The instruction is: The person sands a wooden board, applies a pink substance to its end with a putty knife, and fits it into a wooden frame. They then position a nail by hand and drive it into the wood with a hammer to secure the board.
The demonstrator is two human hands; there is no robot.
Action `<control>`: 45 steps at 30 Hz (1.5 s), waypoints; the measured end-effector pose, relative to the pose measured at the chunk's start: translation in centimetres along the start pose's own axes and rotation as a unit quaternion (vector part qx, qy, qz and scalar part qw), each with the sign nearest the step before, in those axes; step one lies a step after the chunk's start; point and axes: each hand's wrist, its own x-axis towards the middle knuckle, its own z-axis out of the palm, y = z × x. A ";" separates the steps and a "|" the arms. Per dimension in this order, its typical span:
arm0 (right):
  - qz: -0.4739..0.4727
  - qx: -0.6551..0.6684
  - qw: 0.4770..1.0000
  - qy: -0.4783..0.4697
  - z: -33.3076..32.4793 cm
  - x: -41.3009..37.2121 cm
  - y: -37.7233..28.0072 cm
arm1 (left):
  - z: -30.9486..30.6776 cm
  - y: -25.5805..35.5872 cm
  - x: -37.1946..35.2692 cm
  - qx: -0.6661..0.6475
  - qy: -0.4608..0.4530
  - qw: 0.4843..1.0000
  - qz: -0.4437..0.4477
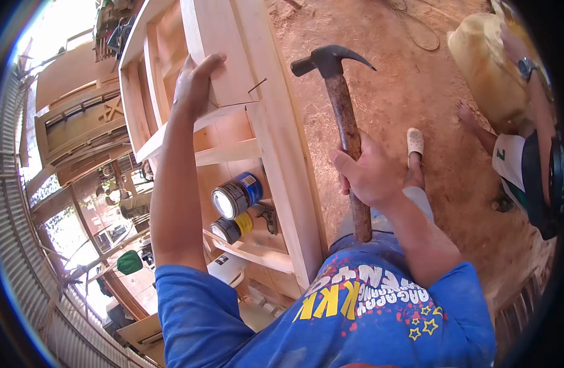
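Note:
My right hand (pixel 371 168) is wrapped round the wooden handle of a claw hammer (pixel 341 104), whose dark head points up, away from my body. To its left, my left hand (pixel 196 86) grips the edge of a pale wooden board (pixel 217 37), thumb lying on top. That board rests on a wooden frame (pixel 288 165). A nail (pixel 257 85) sticks up at a slant near the board's end, close to a thin line across the wood. The hammer head is apart from the nail.
Two cans, one with a blue label (pixel 239 195) and one with a yellow label (pixel 232 228), stand inside the frame beside a dark tool (pixel 269 219). Another person's arm (pixel 539 104) and a yellow sack (pixel 481 67) are at the right. Wooden furniture pieces (pixel 80 126) fill the left.

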 end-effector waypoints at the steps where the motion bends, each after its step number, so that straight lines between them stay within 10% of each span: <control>1: 0.000 0.009 1.000 -0.004 0.0 -0.2 0.0 | 0.0 -0.3 0.0 0.004 0.008 1.000 -0.002; 16: 0.027 0.018 0.999 -0.035 2.7 1.3 -1.0 | 0.4 -0.1 -0.2 0.000 0.037 0.999 -0.022; 23: -0.275 0.209 0.918 0.194 -0.3 0.0 -5.3 | 0.7 -0.3 -0.2 -0.008 0.048 0.998 -0.025; 29: -0.039 -0.125 0.991 0.012 1.8 0.8 0.9 | 1.0 0.4 -1.2 -0.025 0.036 0.998 -0.039; 32: -0.085 0.103 0.990 0.053 0.2 0.3 0.2 | 1.2 0.0 -1.0 -0.041 0.058 0.997 -0.029; 34: -0.284 0.176 0.932 0.142 -1.3 1.0 -1.7 | 1.0 0.4 -1.2 -0.038 0.049 0.996 -0.057; 37: -0.273 0.199 0.921 0.197 0.9 0.7 -1.2 | 1.2 0.8 -1.3 -0.020 0.047 0.998 -0.040; 41: -0.035 -0.129 0.990 0.033 2.3 0.8 1.7 | 1.3 0.2 -1.1 -0.035 0.069 0.997 -0.026; 44: -0.096 0.101 0.989 0.053 0.5 0.3 0.2 | 1.2 0.6 -1.4 -0.041 0.042 0.998 -0.035; 45: -0.253 0.129 0.951 0.121 0.0 1.1 -0.5 | 1.1 0.6 -1.4 -0.037 0.038 0.998 -0.042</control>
